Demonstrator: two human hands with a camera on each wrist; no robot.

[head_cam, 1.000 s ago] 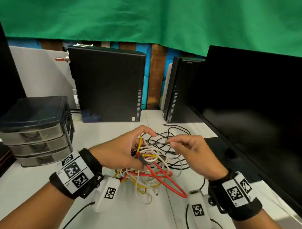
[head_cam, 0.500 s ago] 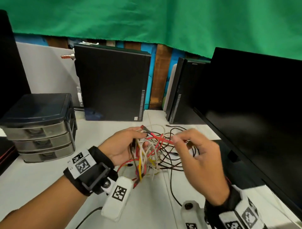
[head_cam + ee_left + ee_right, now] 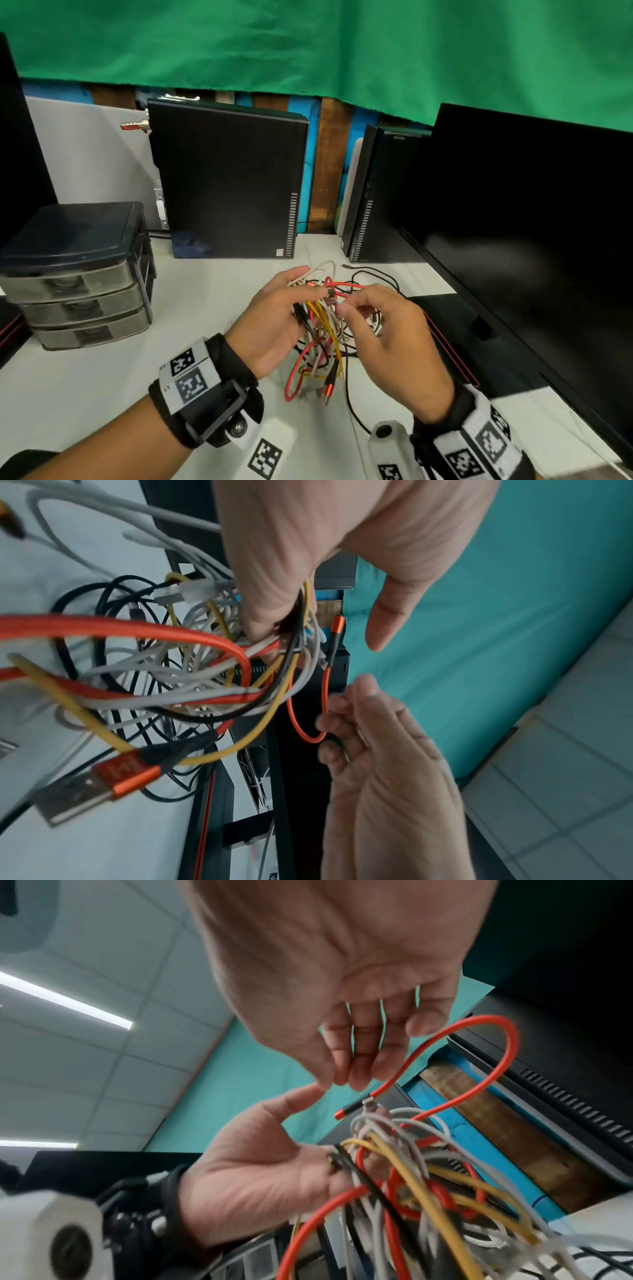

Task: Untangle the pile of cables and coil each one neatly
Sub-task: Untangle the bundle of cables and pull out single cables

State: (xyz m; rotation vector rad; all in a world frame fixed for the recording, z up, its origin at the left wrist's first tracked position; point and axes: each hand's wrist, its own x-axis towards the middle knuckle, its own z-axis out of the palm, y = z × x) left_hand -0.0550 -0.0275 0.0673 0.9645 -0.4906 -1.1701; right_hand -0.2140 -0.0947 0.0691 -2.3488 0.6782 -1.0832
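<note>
**Red cable being teased out of the tangle**

White tabletop (image 3: 102,394), green backdrop. Left hand (image 3: 270,329) gripping cable bundle (image 3: 318,329) aloft; right hand (image 3: 387,342) pinching red cable (image 3: 308,731) near its plug. Untangling step, nothing coiled. Next: thread plug back through loops, gently.

Office desk: computer towers (image 3: 229,178), monitor (image 3: 534,240), drawers (image 3: 78,274).

table (image 3: 85,394): drawer unit (image 3: 75,274) at left | computer tower (image 3: 226,178) behind centre, second tower (image 3: 380,198) to its right | monitor (image 3: 534,240) along right edge | cable tangle (image 3: 322,329) held above table centre, between left hand (image 3: 274,329) and right hand (image 3: 394,346) | cloth backdrop (image 3: 308,44) behind all
</note>
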